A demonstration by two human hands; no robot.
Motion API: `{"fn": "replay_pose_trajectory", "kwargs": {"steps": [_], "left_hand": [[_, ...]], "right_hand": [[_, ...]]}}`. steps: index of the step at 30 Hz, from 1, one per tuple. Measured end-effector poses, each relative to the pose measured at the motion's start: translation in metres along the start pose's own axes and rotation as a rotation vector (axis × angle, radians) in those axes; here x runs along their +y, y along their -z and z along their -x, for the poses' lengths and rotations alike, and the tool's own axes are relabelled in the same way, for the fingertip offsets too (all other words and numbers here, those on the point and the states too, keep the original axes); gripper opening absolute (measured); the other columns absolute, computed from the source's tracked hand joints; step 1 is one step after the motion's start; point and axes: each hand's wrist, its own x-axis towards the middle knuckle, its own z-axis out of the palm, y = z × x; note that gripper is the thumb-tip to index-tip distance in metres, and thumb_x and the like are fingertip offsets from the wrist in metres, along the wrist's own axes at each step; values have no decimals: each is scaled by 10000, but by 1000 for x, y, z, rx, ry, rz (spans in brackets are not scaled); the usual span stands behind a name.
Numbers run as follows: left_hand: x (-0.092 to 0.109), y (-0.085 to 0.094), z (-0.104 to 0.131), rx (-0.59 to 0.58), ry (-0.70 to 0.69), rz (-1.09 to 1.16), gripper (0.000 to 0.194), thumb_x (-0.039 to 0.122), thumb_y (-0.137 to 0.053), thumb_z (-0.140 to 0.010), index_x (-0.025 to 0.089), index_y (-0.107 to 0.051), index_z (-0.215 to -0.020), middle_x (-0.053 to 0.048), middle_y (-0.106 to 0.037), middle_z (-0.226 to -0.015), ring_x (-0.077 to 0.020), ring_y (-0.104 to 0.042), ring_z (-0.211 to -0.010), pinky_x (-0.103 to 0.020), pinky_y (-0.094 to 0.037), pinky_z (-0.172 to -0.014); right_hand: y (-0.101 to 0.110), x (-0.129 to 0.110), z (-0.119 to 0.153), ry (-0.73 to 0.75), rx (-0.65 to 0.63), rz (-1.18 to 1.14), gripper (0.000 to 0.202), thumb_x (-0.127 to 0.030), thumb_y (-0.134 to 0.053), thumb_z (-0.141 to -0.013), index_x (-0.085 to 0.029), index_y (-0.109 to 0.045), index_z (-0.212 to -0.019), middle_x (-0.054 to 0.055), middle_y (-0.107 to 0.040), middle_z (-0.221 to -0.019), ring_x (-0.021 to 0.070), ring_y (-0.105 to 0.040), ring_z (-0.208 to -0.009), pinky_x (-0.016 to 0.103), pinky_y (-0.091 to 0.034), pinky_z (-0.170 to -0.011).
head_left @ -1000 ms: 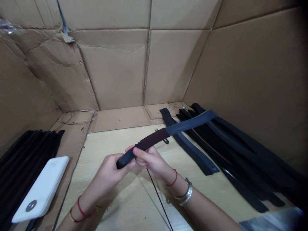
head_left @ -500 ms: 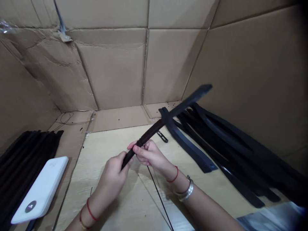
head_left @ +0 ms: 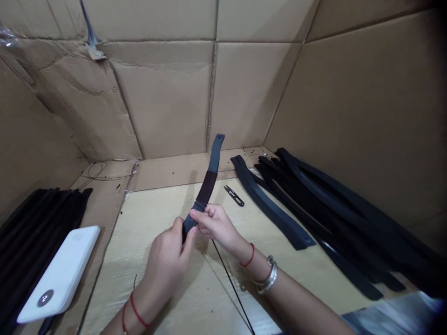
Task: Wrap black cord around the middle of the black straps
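Observation:
A curved black strip (head_left: 207, 187) with a dark brown band around its middle slants up and away from me. My left hand (head_left: 168, 253) is closed around its near end. Just above that, the thumb and fingers of my right hand (head_left: 218, 226) pinch the strip near the lower edge of the brown band. A thin black cord (head_left: 228, 274) runs from under my right hand down toward the bottom edge. Where the cord meets the strip is hidden by my fingers. Small black thread snips (head_left: 234, 196) lie on the pale board beyond my right hand.
Several similar black strips (head_left: 279, 209) lie at the right, and a row of dark strips (head_left: 42, 223) lies at the left. A white power bank (head_left: 61, 274) rests beside that row. Cardboard walls (head_left: 160, 107) enclose the pale board (head_left: 139, 218). A loose thin wire (head_left: 99, 174) lies at the back left.
The strip has turned in my hands: its far end has swung left and its broad face now shows. The thread snips are fully in view. Both hands stay nearly in place.

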Motion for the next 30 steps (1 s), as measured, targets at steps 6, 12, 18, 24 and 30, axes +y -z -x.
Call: {"fn": "replay_pose_trajectory", "kwargs": {"steps": [6, 12, 18, 24, 30], "left_hand": [[-7, 16, -3, -814, 341, 1114, 462, 682, -456, -823, 241, -371, -710, 132, -205, -436, -57, -60, -336, -185, -104, -312], [-9, 4, -5, -382, 241, 735, 391, 596, -520, -854, 206, -506, -876, 73, -441, -515, -83, -373, -403, -182, -310, -410], [-7, 5, -1, 6, 42, 294, 335, 503, -517, -889, 199, -542, -748, 46, -457, -471, -104, -414, -419, -206, -277, -434], [-9, 11, -4, -656, 323, 1117, 502, 683, -490, -819, 203, -456, -677, 111, -298, -368, -42, -161, -273, -157, -153, -273], [-22, -1, -12, -1121, 354, 1549, 613, 766, -314, -824, 194, -457, -660, 100, -294, -337, -39, -133, -200, -152, -123, -191]], "right_hand": [[0, -16, 9, 61, -162, -86, 335, -415, -721, -779, -171, -523, -665, -124, -303, -442, 33, -178, -375, 206, -118, -379], [-3, -7, 7, 151, 53, 142, 413, -451, -684, -798, -179, -470, -573, -93, -332, -451, 50, -228, -413, 231, -139, -409], [-10, 1, 8, 188, 161, 202, 407, -479, -711, -766, -175, -502, -594, -75, -375, -486, 62, -273, -441, 233, -164, -414], [-12, -8, 12, 134, 4, 23, 416, -512, -763, -707, -176, -525, -645, -97, -382, -454, 41, -243, -392, 220, -165, -405], [-12, -11, 10, 125, 57, 236, 439, -525, -753, -700, -150, -553, -590, -56, -451, -493, 57, -345, -442, 216, -219, -420]]}}
